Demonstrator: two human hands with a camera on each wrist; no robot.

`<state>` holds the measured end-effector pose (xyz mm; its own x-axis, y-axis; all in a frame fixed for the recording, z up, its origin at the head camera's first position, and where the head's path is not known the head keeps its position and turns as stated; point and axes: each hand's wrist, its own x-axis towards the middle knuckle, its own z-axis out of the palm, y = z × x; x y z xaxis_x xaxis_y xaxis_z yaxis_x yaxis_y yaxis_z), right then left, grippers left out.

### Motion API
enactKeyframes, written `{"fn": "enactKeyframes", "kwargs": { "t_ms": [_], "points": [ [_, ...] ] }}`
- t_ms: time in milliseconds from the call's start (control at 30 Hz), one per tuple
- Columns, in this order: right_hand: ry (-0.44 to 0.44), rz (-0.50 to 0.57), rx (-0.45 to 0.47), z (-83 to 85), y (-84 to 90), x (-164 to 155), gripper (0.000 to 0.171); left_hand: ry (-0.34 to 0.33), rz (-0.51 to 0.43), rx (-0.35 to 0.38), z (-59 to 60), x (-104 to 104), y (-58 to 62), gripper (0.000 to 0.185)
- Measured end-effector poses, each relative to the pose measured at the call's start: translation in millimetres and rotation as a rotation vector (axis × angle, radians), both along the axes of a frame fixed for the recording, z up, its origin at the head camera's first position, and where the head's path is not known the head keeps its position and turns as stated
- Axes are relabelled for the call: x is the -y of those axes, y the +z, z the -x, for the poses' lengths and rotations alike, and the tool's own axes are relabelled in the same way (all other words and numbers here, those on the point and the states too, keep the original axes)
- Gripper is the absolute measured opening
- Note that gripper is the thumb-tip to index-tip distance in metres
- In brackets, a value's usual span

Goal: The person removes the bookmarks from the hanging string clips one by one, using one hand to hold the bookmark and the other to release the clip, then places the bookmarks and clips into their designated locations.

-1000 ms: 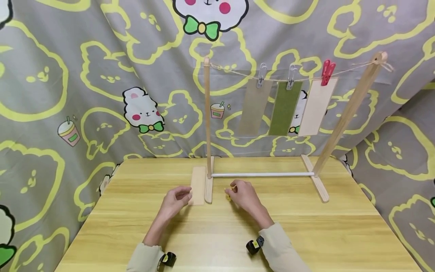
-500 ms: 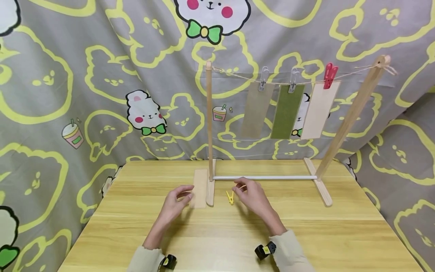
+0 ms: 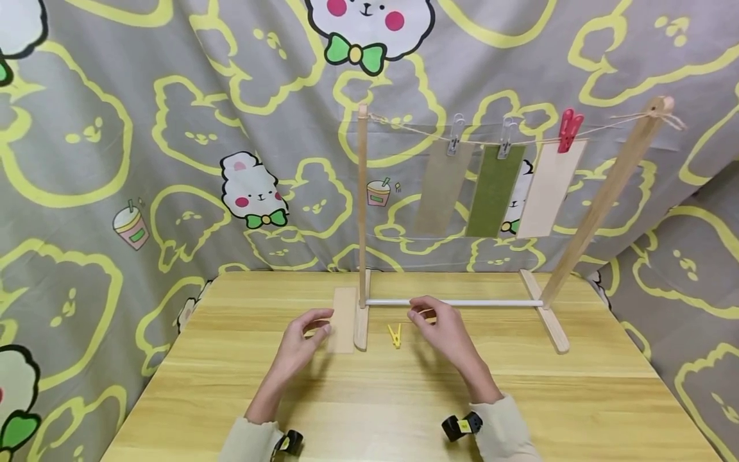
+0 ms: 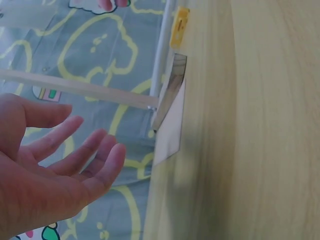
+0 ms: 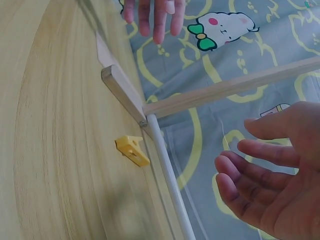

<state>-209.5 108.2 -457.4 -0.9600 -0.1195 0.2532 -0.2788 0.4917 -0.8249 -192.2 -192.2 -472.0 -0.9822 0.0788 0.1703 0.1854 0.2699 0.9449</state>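
Nearest, left hand (image 3: 303, 333) and right hand (image 3: 441, 324) above the table (image 3: 369, 410), fingers loosely spread and empty, forearms cut off by the lower edge. Between them, flat on the wood, yellow clothespin (image 3: 394, 335), touched by neither hand. Just left of the rack foot (image 3: 361, 326), pale card (image 3: 344, 319), near end partly hidden behind left fingertips. Beyond, white rod (image 3: 462, 303). Farthest, three cards clipped to the string (image 3: 496, 141); clip details too small to make out.

— What is worn on the arms?
— Pale cream sleeves (image 3: 254, 439) with gathered cuffs.
— And at the wrists?
— Small black camera units (image 3: 460, 426) bearing yellow markings, one per wrist.
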Motion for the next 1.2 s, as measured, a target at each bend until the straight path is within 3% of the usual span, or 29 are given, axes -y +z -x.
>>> {"fn": "enactKeyframes", "kwargs": {
  "t_ms": [367,1000,1200],
  "points": [
    [-0.025,0.011,-0.028,-4.4,7.2,-3,0.023,0.048,0.02,-0.004,-3.5,-7,9.0,0.03],
    [-0.047,0.028,-0.102,-9.8,20.6,-8,0.022,0.017,-0.024,-0.048,-8.6,-12,25.8,0.027],
    [-0.047,0.02,-0.109,-10.7,22.2,-10,0.024,0.024,-0.019,-0.049,-9.8,-13,24.9,0.028]
  ]
}}
